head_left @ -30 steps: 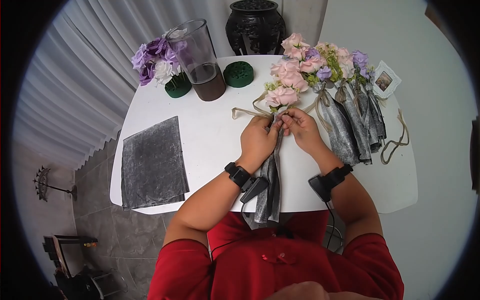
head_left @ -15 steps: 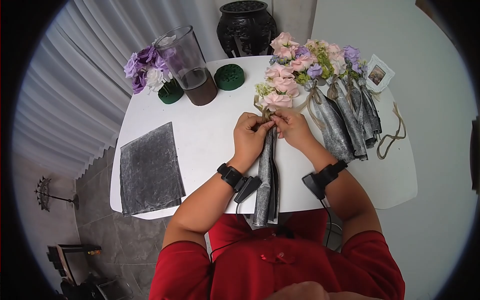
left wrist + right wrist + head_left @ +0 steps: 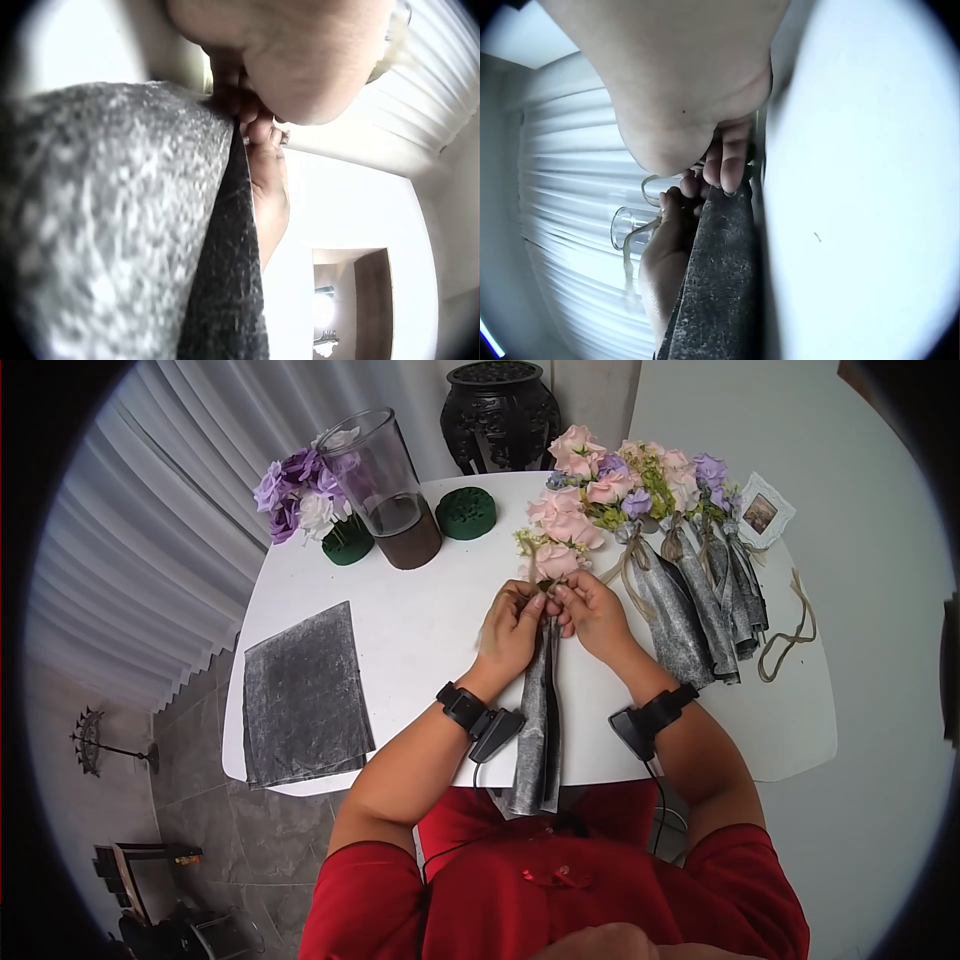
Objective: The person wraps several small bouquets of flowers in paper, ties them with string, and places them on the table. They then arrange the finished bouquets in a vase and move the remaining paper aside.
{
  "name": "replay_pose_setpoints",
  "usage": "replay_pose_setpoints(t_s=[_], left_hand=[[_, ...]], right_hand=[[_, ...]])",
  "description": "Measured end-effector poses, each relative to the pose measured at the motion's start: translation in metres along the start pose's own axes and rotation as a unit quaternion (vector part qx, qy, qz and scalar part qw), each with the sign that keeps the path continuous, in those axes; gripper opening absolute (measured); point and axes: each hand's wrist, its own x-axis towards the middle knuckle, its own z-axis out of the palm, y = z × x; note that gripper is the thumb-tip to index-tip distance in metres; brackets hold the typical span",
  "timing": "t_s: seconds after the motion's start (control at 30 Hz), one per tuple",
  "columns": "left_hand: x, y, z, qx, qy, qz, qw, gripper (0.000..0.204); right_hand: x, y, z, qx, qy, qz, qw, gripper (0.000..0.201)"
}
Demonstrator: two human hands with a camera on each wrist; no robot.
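Note:
A bouquet of pink roses (image 3: 556, 563) lies at the table's middle, its stems wrapped in dark grey paper (image 3: 537, 720) that hangs past the front edge. At the neck of the wrap, my left hand (image 3: 508, 628) and my right hand (image 3: 596, 622) both pinch a tan ribbon (image 3: 531, 560) with thumb and fingers, their fingertips almost touching. In the left wrist view the grey wrap (image 3: 120, 217) fills the near side below the left hand (image 3: 300, 60). The right wrist view shows the ribbon (image 3: 628, 259) dangling beside the wrap (image 3: 718, 277).
Grey sheets (image 3: 305, 695) lie at the left. Behind stand a glass vase (image 3: 410, 535), green foam (image 3: 466, 513) and purple and white flowers (image 3: 300, 495). On the right are several wrapped bouquets (image 3: 680, 620), a small frame (image 3: 764, 512) and a loose ribbon (image 3: 790, 642).
The ribbon loop that stretched out to the left is now drawn in at the neck, with an end standing up over the roses. Both hands remain close together there.

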Motion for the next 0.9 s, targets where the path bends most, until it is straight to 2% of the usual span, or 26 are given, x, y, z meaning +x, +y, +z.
replay_pose_setpoints(t_s=[0.03,0.2,0.27,0.4,0.47,0.5,0.57,0.67,0.73,0.8,0.83,0.9], left_hand=[[0.002,-0.006,0.000,-0.036,-0.024,0.014,0.999,0.014],[0.001,-0.005,0.001,-0.087,-0.033,-0.003,0.996,0.013],[0.002,-0.009,0.000,-0.124,-0.046,-0.023,0.991,0.013],[0.002,-0.009,-0.001,-0.160,-0.069,-0.038,0.984,0.013],[0.003,-0.021,-0.002,-0.170,-0.058,-0.034,0.983,0.013],[0.002,-0.017,-0.001,-0.170,-0.058,-0.034,0.983,0.013],[-0.002,-0.011,0.002,-0.022,-0.067,-0.004,0.997,0.013],[-0.005,-0.014,0.001,0.003,-0.092,-0.015,0.996,0.015],[-0.005,-0.005,-0.002,-0.001,-0.105,-0.006,0.994,0.018],[-0.003,-0.001,-0.006,0.128,-0.150,0.037,0.980,0.022],[-0.004,0.001,-0.006,0.129,-0.151,0.037,0.980,0.022],[-0.008,0.003,-0.004,0.153,-0.122,0.064,0.978,0.024]], right_hand=[[-0.001,-0.001,-0.001,-0.009,0.001,-0.017,1.000,0.010],[-0.005,-0.005,0.003,0.021,0.025,-0.067,0.997,0.007],[-0.003,-0.002,0.005,0.062,0.043,-0.153,0.985,0.005],[-0.008,-0.010,0.001,0.078,0.012,-0.129,0.988,0.005],[-0.013,-0.013,0.005,0.057,0.004,-0.184,0.981,0.004],[-0.014,-0.012,0.009,0.057,0.003,-0.183,0.981,0.004],[-0.014,-0.008,0.014,0.061,0.004,-0.261,0.963,0.003],[-0.021,-0.014,0.013,0.015,-0.026,-0.252,0.967,0.003],[-0.022,-0.016,0.013,0.031,-0.034,-0.236,0.971,0.004],[-0.020,-0.016,0.012,-0.048,-0.023,-0.292,0.955,0.005],[-0.020,-0.018,0.011,-0.048,-0.023,-0.292,0.955,0.005],[-0.023,-0.026,0.010,-0.152,0.012,-0.373,0.915,0.010]])
